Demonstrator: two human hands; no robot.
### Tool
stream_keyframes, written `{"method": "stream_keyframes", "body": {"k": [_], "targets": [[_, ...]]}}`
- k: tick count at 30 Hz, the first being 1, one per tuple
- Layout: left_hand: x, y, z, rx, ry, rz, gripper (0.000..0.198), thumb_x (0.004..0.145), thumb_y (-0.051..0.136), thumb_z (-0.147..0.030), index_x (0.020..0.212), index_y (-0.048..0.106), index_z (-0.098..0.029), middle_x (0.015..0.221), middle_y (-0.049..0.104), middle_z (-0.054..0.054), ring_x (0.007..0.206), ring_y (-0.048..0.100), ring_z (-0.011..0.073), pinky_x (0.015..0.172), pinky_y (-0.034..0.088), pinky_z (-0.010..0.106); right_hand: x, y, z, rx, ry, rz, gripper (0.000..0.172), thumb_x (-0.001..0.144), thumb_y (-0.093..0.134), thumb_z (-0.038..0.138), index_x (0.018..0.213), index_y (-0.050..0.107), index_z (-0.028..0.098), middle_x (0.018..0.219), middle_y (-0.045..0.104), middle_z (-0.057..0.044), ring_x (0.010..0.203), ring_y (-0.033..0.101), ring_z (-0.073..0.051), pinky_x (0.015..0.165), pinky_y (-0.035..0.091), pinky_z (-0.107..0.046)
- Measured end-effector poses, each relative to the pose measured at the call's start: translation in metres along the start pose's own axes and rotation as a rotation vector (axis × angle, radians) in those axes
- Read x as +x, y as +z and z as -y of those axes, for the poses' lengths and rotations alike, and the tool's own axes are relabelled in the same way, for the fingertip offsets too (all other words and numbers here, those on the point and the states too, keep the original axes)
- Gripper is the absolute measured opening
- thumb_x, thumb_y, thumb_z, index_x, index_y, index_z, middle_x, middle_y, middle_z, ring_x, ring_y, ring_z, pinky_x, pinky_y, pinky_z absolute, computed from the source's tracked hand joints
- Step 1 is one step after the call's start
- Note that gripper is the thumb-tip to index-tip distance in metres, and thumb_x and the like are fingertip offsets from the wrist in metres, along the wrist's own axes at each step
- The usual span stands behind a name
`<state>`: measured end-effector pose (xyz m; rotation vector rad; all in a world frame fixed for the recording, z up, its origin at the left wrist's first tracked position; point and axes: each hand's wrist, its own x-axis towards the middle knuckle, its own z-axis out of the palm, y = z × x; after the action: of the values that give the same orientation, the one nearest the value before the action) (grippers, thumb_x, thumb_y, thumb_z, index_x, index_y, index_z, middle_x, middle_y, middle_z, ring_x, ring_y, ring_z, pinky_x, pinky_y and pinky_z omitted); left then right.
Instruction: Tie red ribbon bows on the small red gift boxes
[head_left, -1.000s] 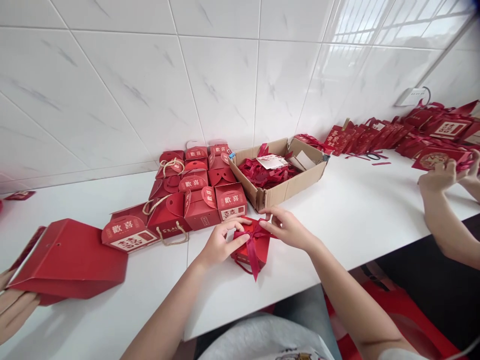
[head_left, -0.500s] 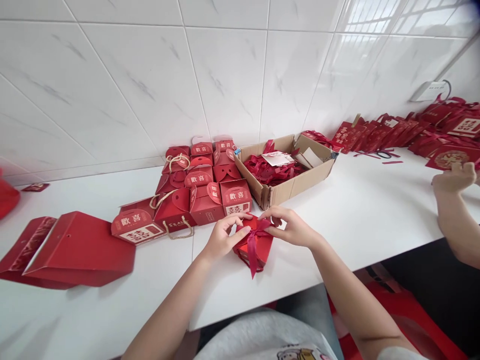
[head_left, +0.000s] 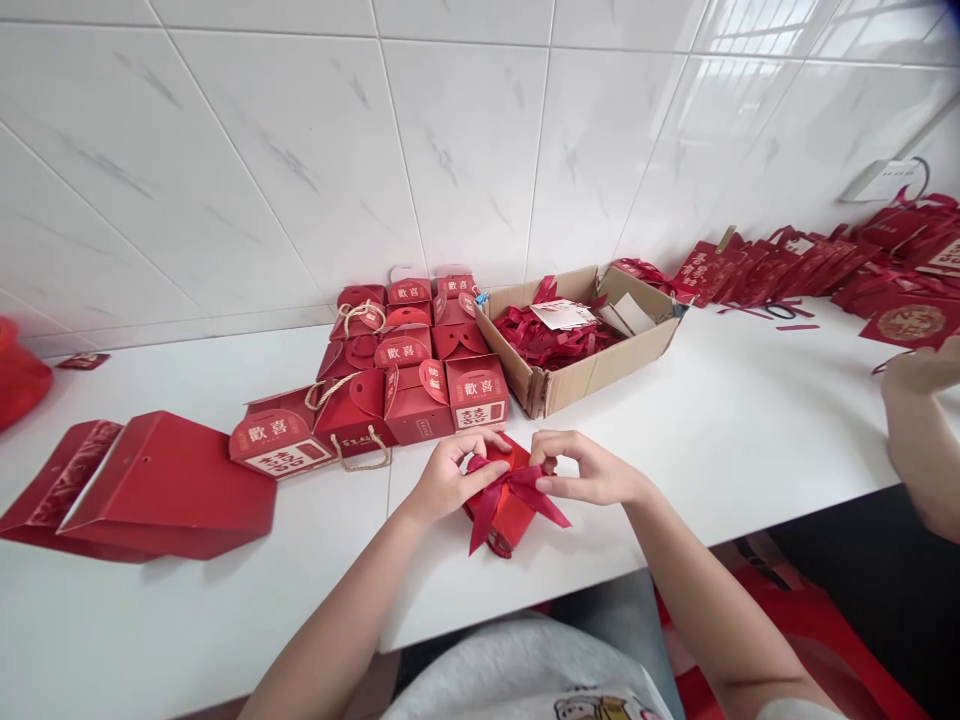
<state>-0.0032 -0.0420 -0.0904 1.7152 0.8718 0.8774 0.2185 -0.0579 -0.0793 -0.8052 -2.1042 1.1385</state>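
A small red gift box (head_left: 517, 522) sits on the white table in front of me, with a dark red ribbon bow (head_left: 508, 484) across its top. My left hand (head_left: 455, 475) pinches the bow's left loop, its fingertips also over the box's far side. On the other side, my right hand (head_left: 589, 468) pinches the right loop between thumb and fingers. Two ribbon tails spread toward me, one to the left and one to the right. The undersides of both hands are hidden.
Rows of red gift boxes (head_left: 420, 405) stand by the wall. Beside them is a cardboard box (head_left: 581, 378) of ribbons and cards. Larger red boxes (head_left: 176, 485) lie at left. Red bags (head_left: 795, 262) line the back right, near another person's hand (head_left: 926, 370) and scissors (head_left: 780, 311).
The ribbon tails, hanging together before, are now spread apart to left and right. My right hand has moved slightly lower on the bow. The other person's hand has shifted right.
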Motion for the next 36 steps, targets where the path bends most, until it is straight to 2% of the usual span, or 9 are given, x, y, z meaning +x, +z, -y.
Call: {"method": "stream_keyframes", "body": {"k": [3, 5, 12, 16, 20, 27, 36], "targets": [[-0.001, 0.001, 0.001, 0.005, 0.003, 0.026, 0.04, 0.077, 0.065, -0.026, 0.057, 0.031, -0.021, 0.093, 0.07, 0.008, 0.111, 0.059, 0.026, 0.095, 0.044, 0.04, 0.004, 0.008, 0.0, 0.04, 0.101, -0.127, 0.034, 0.089, 0.051, 0.041, 0.064, 0.048, 0.018, 0.063, 0.046, 0.002, 0.059, 0.043, -0.011, 0.059, 0.038, -0.026], [-0.001, 0.002, 0.002, 0.007, -0.002, 0.044, 0.043, 0.078, 0.065, -0.026, 0.056, 0.028, -0.021, 0.088, 0.071, 0.006, 0.111, 0.059, 0.0257, 0.095, 0.044, 0.04, 0.006, 0.014, -0.001, 0.036, 0.14, -0.196, 0.04, 0.09, 0.049, 0.046, 0.06, 0.043, 0.019, 0.06, 0.042, 0.003, 0.057, 0.04, -0.011, 0.056, 0.035, -0.025], [-0.002, 0.004, 0.003, 0.016, 0.021, 0.046, 0.048, 0.076, 0.065, -0.022, 0.056, 0.022, -0.022, 0.072, 0.069, 0.005, 0.119, 0.054, 0.026, 0.099, 0.041, 0.039, 0.009, 0.029, -0.013, 0.046, 0.129, -0.313, 0.039, 0.086, 0.055, 0.041, 0.058, 0.04, 0.02, 0.058, 0.038, 0.003, 0.057, 0.037, -0.011, 0.056, 0.033, -0.026], [-0.002, 0.005, 0.007, -0.004, 0.023, 0.032, 0.049, 0.075, 0.067, -0.023, 0.054, 0.023, -0.023, 0.062, 0.065, 0.004, 0.119, 0.054, 0.0265, 0.096, 0.043, 0.038, 0.009, 0.038, -0.022, 0.067, 0.12, -0.389, 0.039, 0.086, 0.055, 0.037, 0.057, 0.036, 0.02, 0.058, 0.035, 0.004, 0.056, 0.035, -0.011, 0.055, 0.031, -0.026], [-0.002, 0.005, 0.01, -0.01, 0.02, 0.04, 0.048, 0.074, 0.069, -0.024, 0.054, 0.026, -0.023, 0.062, 0.066, 0.004, 0.119, 0.054, 0.0264, 0.095, 0.044, 0.038, 0.009, 0.045, -0.026, 0.077, 0.109, -0.456, 0.04, 0.086, 0.055, 0.034, 0.056, 0.033, 0.021, 0.057, 0.033, 0.005, 0.054, 0.034, -0.01, 0.054, 0.03, -0.026], [-0.001, 0.004, 0.01, -0.013, 0.015, 0.052, 0.046, 0.073, 0.068, -0.022, 0.054, 0.027, -0.023, 0.061, 0.067, 0.004, 0.121, 0.053, 0.0267, 0.097, 0.043, 0.04, 0.008, 0.046, -0.027, 0.049, 0.081, -0.481, 0.039, 0.086, 0.053, 0.03, 0.056, 0.031, 0.021, 0.057, 0.032, 0.005, 0.053, 0.034, -0.011, 0.054, 0.029, -0.026], [-0.001, 0.003, 0.012, -0.023, -0.009, 0.028, 0.046, 0.072, 0.068, -0.023, 0.053, 0.026, -0.023, 0.059, 0.06, 0.002, 0.118, 0.055, 0.0274, 0.094, 0.044, 0.038, 0.005, 0.042, -0.029, -0.005, 0.094, -0.461, 0.038, 0.087, 0.053, 0.032, 0.057, 0.033, 0.021, 0.059, 0.033, 0.004, 0.055, 0.034, -0.011, 0.055, 0.03, -0.026]]}}
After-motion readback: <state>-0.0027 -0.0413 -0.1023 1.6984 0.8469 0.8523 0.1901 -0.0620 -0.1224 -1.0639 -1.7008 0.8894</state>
